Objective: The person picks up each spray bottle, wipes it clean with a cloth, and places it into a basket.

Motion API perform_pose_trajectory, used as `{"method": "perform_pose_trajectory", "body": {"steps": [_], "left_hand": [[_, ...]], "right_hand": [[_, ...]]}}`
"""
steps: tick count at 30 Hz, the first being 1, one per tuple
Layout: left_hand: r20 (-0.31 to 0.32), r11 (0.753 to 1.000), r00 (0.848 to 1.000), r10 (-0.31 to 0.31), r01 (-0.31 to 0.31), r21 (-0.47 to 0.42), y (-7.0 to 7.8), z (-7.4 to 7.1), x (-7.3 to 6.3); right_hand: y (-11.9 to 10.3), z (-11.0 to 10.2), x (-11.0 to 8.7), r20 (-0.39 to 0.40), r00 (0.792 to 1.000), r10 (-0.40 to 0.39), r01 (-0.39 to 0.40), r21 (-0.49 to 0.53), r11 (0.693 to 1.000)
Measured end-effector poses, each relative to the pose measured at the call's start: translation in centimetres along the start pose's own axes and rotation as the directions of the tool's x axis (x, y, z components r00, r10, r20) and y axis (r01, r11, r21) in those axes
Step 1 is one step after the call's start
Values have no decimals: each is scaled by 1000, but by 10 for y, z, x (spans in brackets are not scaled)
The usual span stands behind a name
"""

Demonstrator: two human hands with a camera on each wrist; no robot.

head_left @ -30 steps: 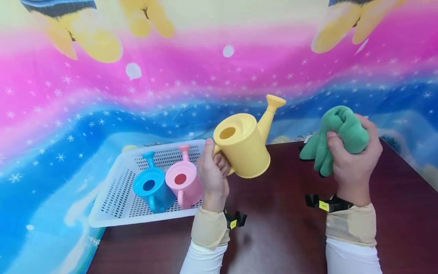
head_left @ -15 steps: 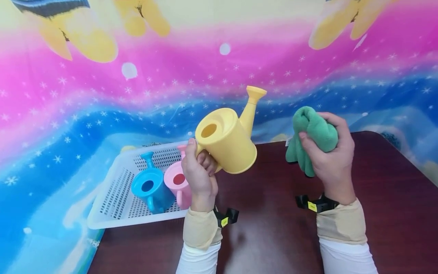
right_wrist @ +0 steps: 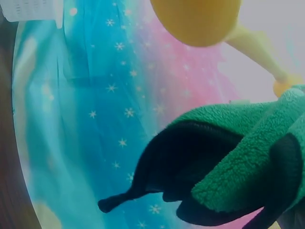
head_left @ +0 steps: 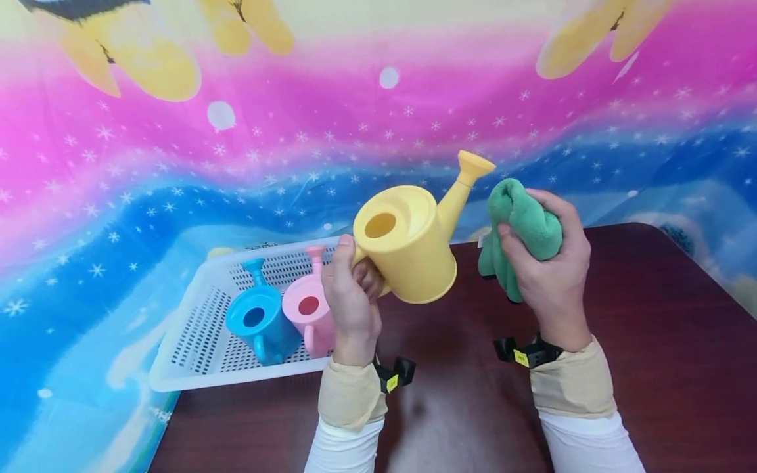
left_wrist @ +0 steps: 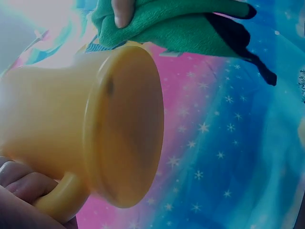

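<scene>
In the head view my left hand (head_left: 353,302) grips the handle of a yellow watering can (head_left: 408,253), held up above the table and tilted, spout to the upper right. The left wrist view shows the can's round base (left_wrist: 131,129), with a small dark mark near its rim. My right hand (head_left: 552,269) holds a bunched green cloth (head_left: 526,226) just right of the spout, its loose folds hanging down. Dark edging (right_wrist: 190,148) lines the cloth in the right wrist view. A narrow gap shows between cloth and can in the head view.
At the left a white perforated basket (head_left: 195,380) holds a blue watering can (head_left: 269,328) and a pink watering can (head_left: 313,315). The dark reddish table (head_left: 662,368) runs back to a colourful snowflake-print backdrop (head_left: 331,112).
My right hand has carried the green cloth leftward, closer to the yellow watering can. The can shifted left, then back right towards the cloth. The basket stays in place.
</scene>
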State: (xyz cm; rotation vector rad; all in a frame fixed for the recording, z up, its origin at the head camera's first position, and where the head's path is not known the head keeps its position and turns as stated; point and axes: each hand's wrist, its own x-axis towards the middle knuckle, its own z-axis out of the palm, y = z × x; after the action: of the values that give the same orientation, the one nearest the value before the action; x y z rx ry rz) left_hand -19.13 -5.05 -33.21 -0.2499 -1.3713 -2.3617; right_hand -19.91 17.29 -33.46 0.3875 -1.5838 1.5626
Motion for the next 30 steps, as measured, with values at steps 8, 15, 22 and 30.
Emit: {"method": "perform_pose_trajectory", "body": {"steps": [8, 15, 22, 30], "left_hand": [[77, 998, 996, 52, -54, 25, -1, 3, -4], [137, 998, 989, 55, -59, 30, -2, 3, -4], [171, 997, 985, 36, -48, 66, -2, 3, -6], [209, 995, 977, 46, -63, 75, -3, 4, -6]], "right_hand": [[0, 6, 0, -74, 997, -12, 12, 3, 1000], [-1, 6, 0, -84, 996, -10, 9, -11, 1000], [-1, 5, 0, -86, 996, -1, 0, -3, 1000], [-1, 4, 0, -90, 995, 43, -40, 34, 999]]}}
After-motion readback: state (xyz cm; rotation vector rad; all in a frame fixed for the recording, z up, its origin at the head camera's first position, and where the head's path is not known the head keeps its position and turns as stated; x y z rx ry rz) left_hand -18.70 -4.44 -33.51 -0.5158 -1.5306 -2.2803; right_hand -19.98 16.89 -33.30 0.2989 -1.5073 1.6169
